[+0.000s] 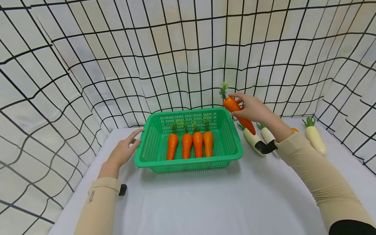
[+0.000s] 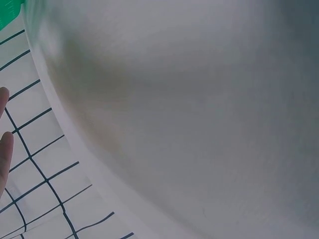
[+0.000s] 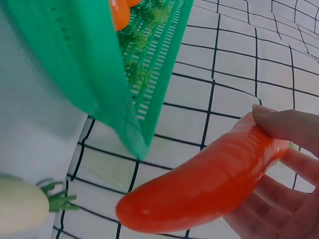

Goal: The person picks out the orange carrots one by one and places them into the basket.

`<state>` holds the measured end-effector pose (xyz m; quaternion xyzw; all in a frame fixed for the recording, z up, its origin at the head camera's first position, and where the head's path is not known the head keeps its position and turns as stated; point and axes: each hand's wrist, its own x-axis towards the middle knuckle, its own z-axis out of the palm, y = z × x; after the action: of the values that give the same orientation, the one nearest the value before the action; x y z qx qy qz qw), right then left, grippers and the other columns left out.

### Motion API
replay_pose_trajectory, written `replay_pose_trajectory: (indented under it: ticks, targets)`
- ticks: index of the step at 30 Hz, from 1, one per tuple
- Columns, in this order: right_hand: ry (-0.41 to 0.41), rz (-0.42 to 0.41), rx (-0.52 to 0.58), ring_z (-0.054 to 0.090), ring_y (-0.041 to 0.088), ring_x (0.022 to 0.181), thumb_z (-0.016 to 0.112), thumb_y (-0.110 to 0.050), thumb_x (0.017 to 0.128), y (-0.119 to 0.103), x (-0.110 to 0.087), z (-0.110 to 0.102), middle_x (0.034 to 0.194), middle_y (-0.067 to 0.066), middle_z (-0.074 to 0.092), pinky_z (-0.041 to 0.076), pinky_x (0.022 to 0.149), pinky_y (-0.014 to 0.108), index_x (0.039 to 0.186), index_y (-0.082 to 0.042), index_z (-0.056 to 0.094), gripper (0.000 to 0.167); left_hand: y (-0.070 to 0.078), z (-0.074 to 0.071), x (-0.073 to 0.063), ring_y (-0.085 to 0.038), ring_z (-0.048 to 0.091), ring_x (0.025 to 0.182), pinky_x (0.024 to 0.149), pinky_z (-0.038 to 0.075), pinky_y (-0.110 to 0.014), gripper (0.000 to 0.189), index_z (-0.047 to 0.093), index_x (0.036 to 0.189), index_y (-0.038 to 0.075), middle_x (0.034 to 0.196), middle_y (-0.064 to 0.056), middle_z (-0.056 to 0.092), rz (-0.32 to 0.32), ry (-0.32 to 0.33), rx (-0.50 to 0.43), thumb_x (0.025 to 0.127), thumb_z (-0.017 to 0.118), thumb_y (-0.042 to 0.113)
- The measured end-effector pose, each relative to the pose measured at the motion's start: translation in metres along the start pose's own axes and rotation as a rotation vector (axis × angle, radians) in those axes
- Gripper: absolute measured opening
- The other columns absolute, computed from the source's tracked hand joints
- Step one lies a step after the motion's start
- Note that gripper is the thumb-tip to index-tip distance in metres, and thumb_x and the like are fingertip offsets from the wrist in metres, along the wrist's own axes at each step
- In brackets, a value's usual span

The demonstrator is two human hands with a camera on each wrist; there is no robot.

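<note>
In the head view my right hand pinches an orange toy carrot near its thick top, between thumb and fingers. The carrot is raised by the right back corner of a green plastic basket. Its leafy end points up and its tip slants down to the right. Inside the basket, several carrots lie side by side, leaves toward the back. My left hand is at the basket's left side, fingers loosely extended, fingertips right at the rim. The right wrist view shows the held carrot close up.
Right of the basket lie white radishes, one partly behind my right wrist. Another radish lies farther right. A bit of something orange shows behind my forearm. Black wire mesh over white cloth walls the table at the back and sides.
</note>
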<state>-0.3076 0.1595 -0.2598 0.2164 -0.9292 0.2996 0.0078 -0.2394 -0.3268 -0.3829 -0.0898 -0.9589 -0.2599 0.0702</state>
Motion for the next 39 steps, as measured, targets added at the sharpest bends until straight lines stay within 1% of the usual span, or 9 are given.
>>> replay_pose_trajectory:
  ticks: [4, 8, 15, 20, 29, 35, 39]
  targets:
    - [-0.018, -0.009, 0.047, 0.065, 0.042, 0.111, 0.075, -0.014, 0.095, -0.006, 0.014, 0.010, 0.141, 0.028, 0.053, 0.057, 0.086, 0.050, 0.157, -0.010, 0.038, 0.072, 0.000, 0.000, -0.001, -0.053, 0.059, 0.118, 0.096, 0.041, -0.073, 0.056, 0.031, 0.162, 0.023, 0.131, -0.032, 0.061, -0.002, -0.005, -0.004, 0.111, 0.038, 0.045]
    - [-0.033, -0.018, 0.094, 0.063, 0.042, 0.114, 0.076, -0.014, 0.094, -0.014, 0.027, 0.023, 0.142, 0.027, 0.052, 0.056, 0.089, 0.051, 0.157, -0.010, 0.039, 0.073, 0.000, 0.001, -0.002, -0.053, 0.059, 0.118, 0.096, 0.042, -0.072, 0.056, 0.031, 0.162, 0.022, 0.130, -0.032, 0.062, -0.006, -0.010, -0.007, 0.111, 0.038, 0.045]
    - [-0.067, -0.024, 0.139, 0.063, 0.037, 0.110, 0.075, -0.013, 0.095, -0.030, 0.047, 0.049, 0.141, 0.025, 0.054, 0.055, 0.090, 0.048, 0.157, -0.010, 0.039, 0.073, -0.001, 0.002, -0.002, -0.055, 0.056, 0.121, 0.095, 0.043, -0.073, 0.057, 0.030, 0.162, 0.023, 0.132, -0.033, 0.060, -0.016, -0.018, -0.013, 0.111, 0.036, 0.047]
    - [-0.097, -0.035, 0.207, 0.062, 0.038, 0.113, 0.074, -0.012, 0.096, -0.042, 0.059, 0.070, 0.142, 0.025, 0.052, 0.054, 0.091, 0.049, 0.157, -0.011, 0.038, 0.072, -0.001, 0.001, -0.003, -0.055, 0.056, 0.121, 0.095, 0.043, -0.073, 0.056, 0.031, 0.162, 0.023, 0.133, -0.033, 0.060, -0.024, -0.020, -0.012, 0.111, 0.037, 0.046]
    - [-0.115, -0.058, 0.302, 0.059, 0.037, 0.121, 0.074, -0.011, 0.096, -0.057, 0.079, 0.102, 0.143, 0.024, 0.052, 0.054, 0.091, 0.049, 0.158, -0.015, 0.039, 0.071, 0.000, 0.001, -0.003, -0.056, 0.056, 0.121, 0.094, 0.043, -0.073, 0.056, 0.031, 0.162, 0.023, 0.133, -0.034, 0.059, -0.028, -0.024, -0.012, 0.111, 0.037, 0.046]
    - [-0.132, -0.025, 0.367, 0.058, 0.037, 0.120, 0.074, -0.011, 0.096, -0.067, 0.090, 0.117, 0.145, 0.023, 0.050, 0.054, 0.088, 0.047, 0.157, -0.020, 0.041, 0.070, 0.000, -0.001, -0.002, -0.053, 0.060, 0.116, 0.093, 0.045, -0.071, 0.055, 0.031, 0.162, 0.023, 0.130, -0.033, 0.061, -0.007, -0.019, -0.008, 0.111, 0.038, 0.045]
    - [-0.150, -0.005, 0.435, 0.061, 0.036, 0.115, 0.072, -0.009, 0.097, -0.073, 0.095, 0.126, 0.140, 0.023, 0.053, 0.055, 0.084, 0.045, 0.156, -0.019, 0.042, 0.067, 0.000, -0.003, -0.001, -0.051, 0.061, 0.115, 0.091, 0.047, -0.069, 0.056, 0.031, 0.162, 0.023, 0.129, -0.032, 0.062, -0.010, -0.016, 0.000, 0.111, 0.037, 0.046]
